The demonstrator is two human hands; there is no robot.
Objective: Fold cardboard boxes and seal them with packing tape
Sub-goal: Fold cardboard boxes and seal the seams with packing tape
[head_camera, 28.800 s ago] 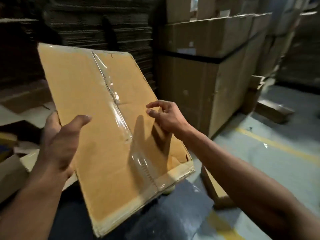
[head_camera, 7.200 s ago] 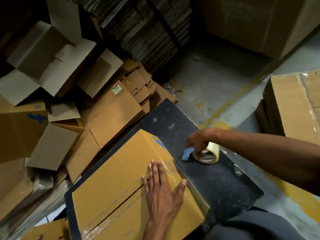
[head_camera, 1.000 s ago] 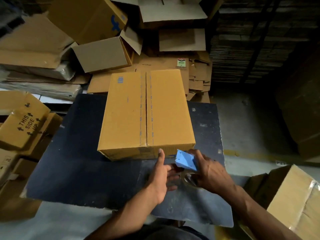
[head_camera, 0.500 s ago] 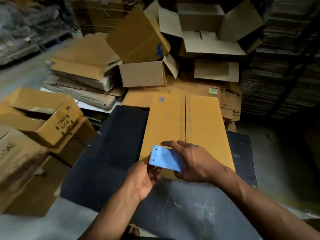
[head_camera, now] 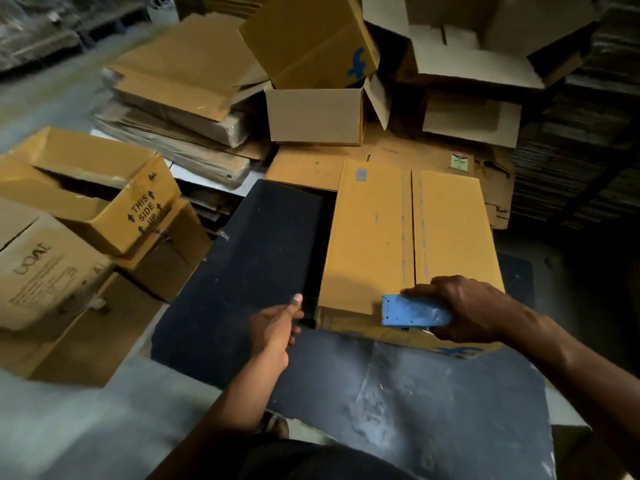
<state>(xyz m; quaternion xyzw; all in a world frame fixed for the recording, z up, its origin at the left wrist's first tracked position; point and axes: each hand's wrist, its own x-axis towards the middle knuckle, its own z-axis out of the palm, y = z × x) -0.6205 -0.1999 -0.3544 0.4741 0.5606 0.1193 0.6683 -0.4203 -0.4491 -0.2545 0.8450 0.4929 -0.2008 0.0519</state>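
Yellow-brown cardboard makes up the closed box (head_camera: 408, 237), which lies flat on the dark board (head_camera: 398, 403) with its two top flaps meeting along a centre seam. At the near end of that seam a blue tape dispenser (head_camera: 412, 311) is held against the box edge by the right hand (head_camera: 474, 311), fingers curled over its top and thumb beneath. Whether tape is already laid on the seam cannot be told. The left hand (head_camera: 277, 323) is kept just beside the box's near left corner — thumb raised, fingers loosely curled; whether anything is pinched between them cannot be told.

Beyond the board, a pale open carton (head_camera: 315, 114) is seen upright, its inside hidden from view, and a tilted box with a blue mark (head_camera: 311, 39) leans over it. Bundles of flattened cartons (head_camera: 180, 133) are stacked to the left. Nearer, an open box printed "THIS SIDE UP" (head_camera: 97, 188) is set on other boxes — its interior is in shadow.
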